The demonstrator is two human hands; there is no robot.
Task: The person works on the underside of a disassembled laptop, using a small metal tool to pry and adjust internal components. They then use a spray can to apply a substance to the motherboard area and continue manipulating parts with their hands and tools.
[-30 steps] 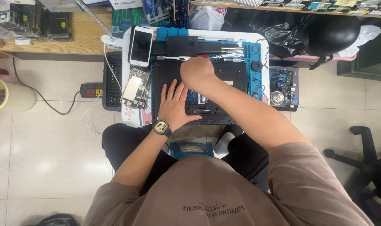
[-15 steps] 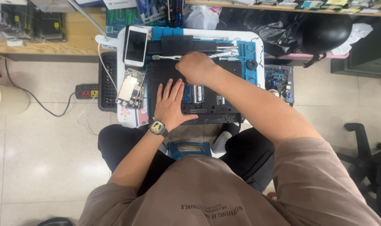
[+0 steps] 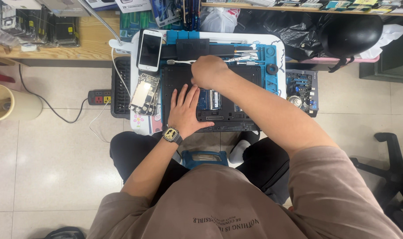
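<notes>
The person sits over a small white tray table [image 3: 279, 66] covered by a blue rubber work mat [image 3: 272, 82]. An upturned black laptop with its bottom cover off [image 3: 228, 99] lies across the middle of the mat, its near edge at the table's near edge, and green memory modules [image 3: 209, 99] show in the open bay.

The left hand [image 3: 186, 113] lies flat on the laptop's near left part, palm down, fingers spread and straight, gripping nothing; a square gold-faced wristwatch on a dark strap [image 3: 171, 134] sits on that wrist. The right hand [image 3: 209, 71] is curled into a loose fist over the laptop's far side, just beyond the memory bay, knuckles up. Whether it pinches a tool or a screw I cannot tell, because the back of the hand hides the fingertips.

At the table's far left corner lies a white smartphone with a dark screen [image 3: 149, 49], and just nearer along the left edge rests an opened phone chassis with its insides bare [image 3: 145, 94]. Metal tweezers and slim hand tools [image 3: 243, 56] lie along the mat's far edge. Off the table's right edge is a blue circuit board [image 3: 302, 90]. On the floor to the left sits a black power strip [image 3: 99, 96].
</notes>
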